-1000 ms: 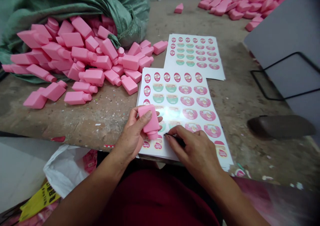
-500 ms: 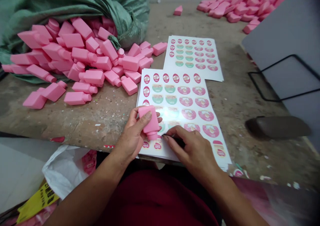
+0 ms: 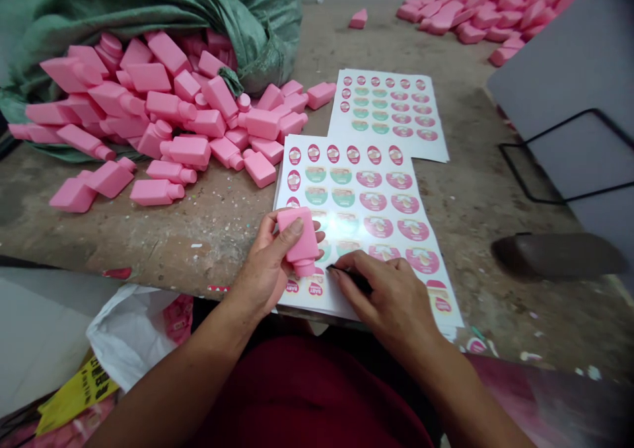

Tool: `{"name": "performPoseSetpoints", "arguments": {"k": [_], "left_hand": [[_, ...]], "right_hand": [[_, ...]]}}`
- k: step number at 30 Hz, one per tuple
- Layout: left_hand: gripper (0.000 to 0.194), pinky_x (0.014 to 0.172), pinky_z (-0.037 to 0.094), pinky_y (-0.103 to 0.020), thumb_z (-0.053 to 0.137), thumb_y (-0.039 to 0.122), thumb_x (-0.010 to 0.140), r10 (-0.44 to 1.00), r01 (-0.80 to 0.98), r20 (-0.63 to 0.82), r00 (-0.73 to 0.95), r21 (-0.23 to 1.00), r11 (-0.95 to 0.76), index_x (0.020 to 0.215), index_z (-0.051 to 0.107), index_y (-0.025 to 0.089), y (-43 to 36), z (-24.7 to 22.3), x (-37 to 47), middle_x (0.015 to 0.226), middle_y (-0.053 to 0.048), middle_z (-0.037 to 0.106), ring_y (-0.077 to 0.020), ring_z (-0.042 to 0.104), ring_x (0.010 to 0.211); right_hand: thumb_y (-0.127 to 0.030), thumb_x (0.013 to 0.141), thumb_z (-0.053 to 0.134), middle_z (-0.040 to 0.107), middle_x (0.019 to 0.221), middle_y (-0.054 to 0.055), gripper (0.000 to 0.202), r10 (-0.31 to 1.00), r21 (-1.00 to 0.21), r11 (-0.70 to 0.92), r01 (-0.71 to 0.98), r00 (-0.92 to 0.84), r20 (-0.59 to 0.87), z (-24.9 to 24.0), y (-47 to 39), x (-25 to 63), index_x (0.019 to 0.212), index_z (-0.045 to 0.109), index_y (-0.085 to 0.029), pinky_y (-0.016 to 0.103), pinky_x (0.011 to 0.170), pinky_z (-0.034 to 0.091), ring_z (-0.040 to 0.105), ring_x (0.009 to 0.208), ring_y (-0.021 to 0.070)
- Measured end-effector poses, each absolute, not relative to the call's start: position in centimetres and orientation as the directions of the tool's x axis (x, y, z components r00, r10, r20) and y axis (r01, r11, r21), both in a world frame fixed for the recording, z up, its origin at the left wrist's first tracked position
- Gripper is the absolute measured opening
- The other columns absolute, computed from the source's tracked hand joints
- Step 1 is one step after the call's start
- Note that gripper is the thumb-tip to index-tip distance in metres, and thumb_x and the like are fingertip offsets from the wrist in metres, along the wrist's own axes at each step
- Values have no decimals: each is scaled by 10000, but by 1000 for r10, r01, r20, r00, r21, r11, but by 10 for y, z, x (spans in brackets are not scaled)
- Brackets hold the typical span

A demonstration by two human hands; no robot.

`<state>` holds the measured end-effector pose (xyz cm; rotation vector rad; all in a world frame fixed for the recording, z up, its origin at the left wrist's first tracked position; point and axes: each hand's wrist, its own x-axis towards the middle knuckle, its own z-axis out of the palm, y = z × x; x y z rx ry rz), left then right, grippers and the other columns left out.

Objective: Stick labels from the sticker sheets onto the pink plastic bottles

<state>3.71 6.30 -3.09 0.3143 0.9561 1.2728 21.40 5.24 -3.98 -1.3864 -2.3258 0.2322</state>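
A pink bottle [image 3: 299, 236] is in my left hand [image 3: 267, 263], thumb across its face and neck pointing down toward me. My right hand [image 3: 384, 293] is closed on a thin black tool [image 3: 359, 279] whose tip lies over the sticker sheet, just right of the bottle's neck. The front sticker sheet [image 3: 369, 226] carries rows of round and oval pink and green labels and lies under both hands. Behind it, partly covered, is a second sticker sheet [image 3: 391, 108].
Many pink bottles [image 3: 191, 150] spill from a green sack [image 3: 267, 38] at the left. More pink bottles [image 3: 480, 12] are heaped at the back right, beside a grey panel [image 3: 569, 84] with a black wire frame [image 3: 532, 200]. A white bag [image 3: 123, 336] hangs below the table edge.
The whole view has shifted slightly, so the table's things appear a little further right. Both hands keep nearly the same pose, with the right hand's tool tip slightly further from the bottle neck.
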Motion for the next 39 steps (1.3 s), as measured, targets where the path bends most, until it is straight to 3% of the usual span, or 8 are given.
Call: {"name": "performPoseSetpoints", "arguments": {"k": [6, 12, 17, 21, 25, 29, 32, 39], "left_hand": [[457, 742, 567, -317, 809, 322, 757, 897, -666, -441, -16, 675, 319, 1099, 541, 183, 63, -30, 38, 1051, -77, 681, -221, 707, 916], [472, 756, 571, -326, 821, 338, 744, 902, -666, -432, -18, 678, 311, 1087, 538, 181, 64, -30, 38, 1048, -81, 698, -220, 709, 908], [444, 800, 571, -349, 797, 330, 773, 902, -669, -430, -20, 677, 308, 1101, 539, 178, 64, -29, 38, 1033, -88, 713, -222, 711, 915], [430, 810, 570, -367, 777, 321, 791, 900, -674, -436, -29, 673, 304, 1120, 544, 169, 64, -29, 38, 1018, -90, 712, -227, 709, 913], [455, 847, 552, -389, 784, 329, 779, 899, -675, -434, -54, 679, 287, 1139, 556, 168, 64, -29, 38, 1004, -87, 703, -242, 702, 946], [503, 806, 537, -351, 808, 342, 744, 900, -644, -431, -68, 708, 290, 1148, 561, 174, 63, -27, 38, 985, -78, 692, -236, 699, 925], [575, 759, 529, -312, 830, 336, 719, 903, -584, -426, -59, 748, 315, 1204, 543, 220, 62, -21, 39, 1071, -74, 686, -215, 699, 896], [528, 725, 526, -295, 649, 575, 858, 888, -564, -445, 121, 705, 430, 1248, 557, 232, 47, -7, 48, 1179, -104, 675, -216, 673, 959]], "right_hand": [[-267, 951, 523, 715, 668, -8, 198, 834, -312, 542, 780, -455, 312, -40, 56, 209, 812, 648, -203, 309, 613, 303, 454, 487, 162], [-279, 922, 577, 728, 714, -26, 114, 870, -447, 493, 746, -427, 246, -41, 57, 216, 872, 660, -217, 284, 610, 323, 525, 552, 168], [-262, 950, 523, 710, 650, -13, 196, 817, -295, 564, 771, -470, 333, -41, 57, 213, 816, 652, -200, 315, 634, 287, 418, 477, 150], [-320, 946, 538, 701, 637, 4, 241, 818, -290, 563, 774, -471, 331, -41, 59, 206, 768, 637, -192, 327, 649, 282, 415, 480, 131], [-399, 852, 606, 629, 574, -10, 265, 943, -563, 316, 763, -317, 101, -33, 63, 206, 660, 581, -218, 307, 594, 309, 466, 528, 144], [-466, 796, 663, 519, 528, -44, 319, 951, -902, -70, 426, -243, -189, -19, 68, 214, 636, 529, -225, 253, 475, 343, 438, 477, 109], [-467, 767, 716, 493, 517, -56, 297, 961, -952, -143, 269, -192, -198, -8, 70, 218, 667, 581, -222, 235, 417, 342, 413, 434, 93], [-439, 815, 684, 607, 613, -13, 225, 973, -955, 5, 298, -223, -64, 2, 75, 213, 747, 689, -224, 225, 442, 414, 514, 513, 116]]}}
